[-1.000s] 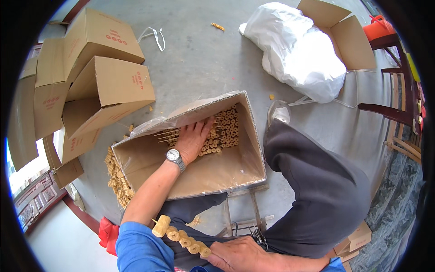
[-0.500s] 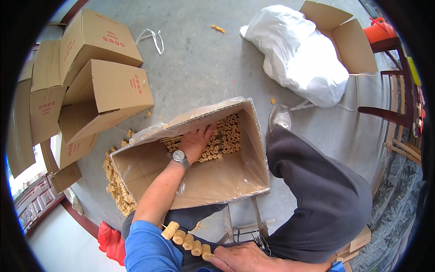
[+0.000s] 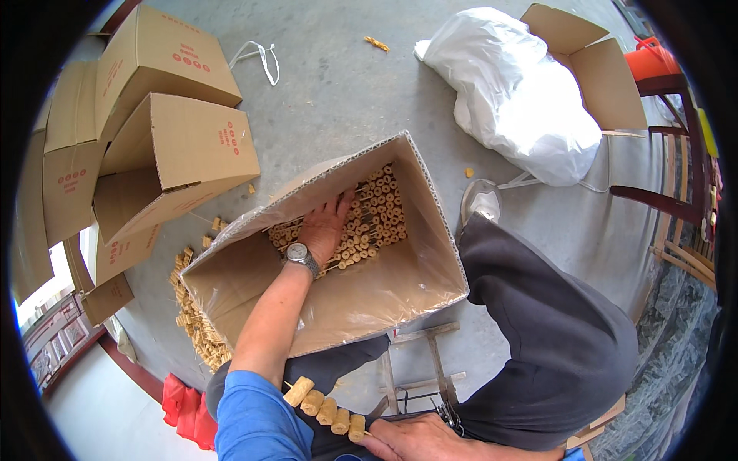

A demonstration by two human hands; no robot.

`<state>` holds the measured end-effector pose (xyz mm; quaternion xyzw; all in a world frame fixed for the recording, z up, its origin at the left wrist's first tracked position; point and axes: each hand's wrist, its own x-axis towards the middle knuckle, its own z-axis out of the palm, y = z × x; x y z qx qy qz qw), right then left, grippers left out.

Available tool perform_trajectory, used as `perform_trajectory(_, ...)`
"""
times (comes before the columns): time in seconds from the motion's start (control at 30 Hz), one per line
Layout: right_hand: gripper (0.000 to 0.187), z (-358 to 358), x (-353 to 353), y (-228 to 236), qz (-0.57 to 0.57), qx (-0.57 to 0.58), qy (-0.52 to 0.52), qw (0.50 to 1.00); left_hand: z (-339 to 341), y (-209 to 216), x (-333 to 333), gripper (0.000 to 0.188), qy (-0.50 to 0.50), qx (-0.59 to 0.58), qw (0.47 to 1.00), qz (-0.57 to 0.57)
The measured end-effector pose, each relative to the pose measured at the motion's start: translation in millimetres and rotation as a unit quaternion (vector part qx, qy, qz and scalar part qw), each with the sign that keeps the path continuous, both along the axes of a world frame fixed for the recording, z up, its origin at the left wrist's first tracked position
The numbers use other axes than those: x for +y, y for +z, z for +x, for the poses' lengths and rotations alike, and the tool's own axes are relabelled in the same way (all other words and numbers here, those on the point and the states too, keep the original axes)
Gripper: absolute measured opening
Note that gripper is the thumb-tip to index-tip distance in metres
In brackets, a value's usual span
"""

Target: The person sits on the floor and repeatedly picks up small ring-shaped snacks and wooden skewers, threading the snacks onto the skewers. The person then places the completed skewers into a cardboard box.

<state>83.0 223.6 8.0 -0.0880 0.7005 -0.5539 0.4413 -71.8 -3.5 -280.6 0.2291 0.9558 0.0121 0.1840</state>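
The left hand [image 3: 323, 230] is seen inside an open cardboard box [image 3: 377, 296], its back turned up and its fingers somewhat spread over the layer of stacked skewers [image 3: 387, 203]. Whether anything is gripped beneath the palm cannot be told. The stacked skewers are found under these fingers and to their right, with many round, ring-like ends turned upward. A wristwatch [image 3: 298, 253] is worn just behind the same hand.

By the right hand [image 3: 415, 436], one skewer [image 3: 327, 410] is held — its near end pinched between thumb and fingers. Five tan rolled pieces are carried on it, sloping up and leftward from the right fingertips, with a bare stick tip showing past the farthest piece. It is held outside the box, in front of a blue sleeve [image 3: 261, 419].

To the left of the left fingers, beyond the box wall, a loose pile of skewers [image 3: 201, 330] is noted on the floor [image 3: 338, 84]. Farther out on that side, open cartons [image 3: 204, 142] are stacked. A white sack [image 3: 507, 92] is observed well beyond the left fingertips, to the right — with a shoe [image 3: 482, 203] placed between it and the box.
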Motion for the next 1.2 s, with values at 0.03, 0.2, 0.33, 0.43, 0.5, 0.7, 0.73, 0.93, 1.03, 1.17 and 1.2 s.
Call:
perform_trajectory(0.03, 0.028, 0, 0, 0, 0.002, -0.001, 0.003, 1.000, 0, -2, -1, 0.069, 0.005, -0.012, 1.000, -0.005)
perform_trajectory(0.2, 0.029, 2, 0, 0, 0.002, -0.005, 0.007, 1.000, -2, -8, -7, 0.068, -0.002, -0.027, 0.999, -0.022)
perform_trajectory(0.33, 0.030, 1, 1, 0, -0.004, -0.003, 0.002, 1.000, 0, 3, -6, 0.067, 0.017, -0.048, 0.999, 0.016)
perform_trajectory(0.43, 0.030, 2, 1, 1, -0.003, 0.000, 0.002, 1.000, 3, 12, -4, 0.061, 0.007, -0.007, 1.000, 0.005)
perform_trajectory(0.5, 0.030, 2, 1, 1, -0.003, 0.004, 0.002, 1.000, 7, 14, -6, 0.062, 0.001, 0.004, 1.000, -0.014)
perform_trajectory(0.7, 0.031, 5, 0, 0, -0.004, 0.008, 0.005, 1.000, 17, 10, -18, 0.064, -0.034, -0.009, 0.995, -0.090)
perform_trajectory(0.73, 0.031, 5, 1, 0, -0.003, 0.010, 0.007, 1.000, 18, 6, -23, 0.065, -0.022, -0.021, 0.995, -0.090)
perform_trajectory(0.93, 0.030, 6, 2, 1, -0.008, 0.004, 0.017, 1.000, 18, 3, -19, 0.067, 0.022, -0.057, 0.989, -0.132)
perform_trajectory(1.03, 0.030, 5, 4, 3, -0.008, -0.007, 0.015, 1.000, 9, 28, 1, 0.060, 0.010, -0.112, 0.982, -0.155)
perform_trajectory(1.17, 0.030, 4, -2, 3, -0.005, -0.015, 0.025, 1.000, 21, 18, -5, 0.055, -0.006, -0.068, 0.996, -0.057)
perform_trajectory(1.2, 0.029, 5, 0, 3, -0.007, -0.013, 0.022, 1.000, 20, 18, -4, 0.054, 0.000, -0.075, 0.995, -0.062)
